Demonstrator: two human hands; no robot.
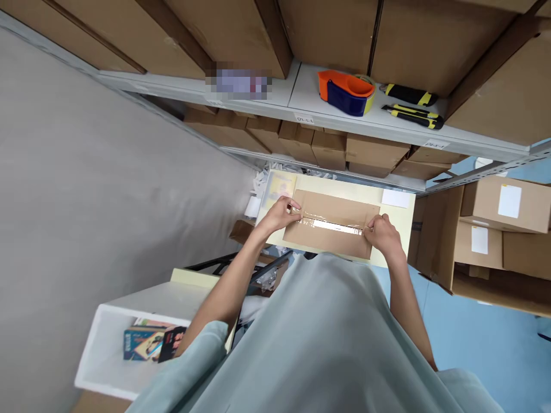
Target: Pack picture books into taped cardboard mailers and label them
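Observation:
A flat brown cardboard box point(331, 244) lies on the pale yellow table, with a narrow gap between its two top flaps showing something white inside. A shiny strip of clear packing tape point(321, 213) stretches along this gap. My left hand point(279, 215) is at the box's left end, its thumb and forefinger closed on the tape's end there. At the right end, my right hand point(384, 234) has its fingers curled and pinched on the tape's other end. The fingertips partly hide what they grip.
Above the table, a shelf point(310, 86) holds large cartons, an orange and blue tape dispenser point(346, 92) and several utility knives point(413, 115). A white label point(396, 198) lies on the table point(400, 252). Open cartons point(443, 241) stand right; a white bin point(99, 344) with books stands lower left.

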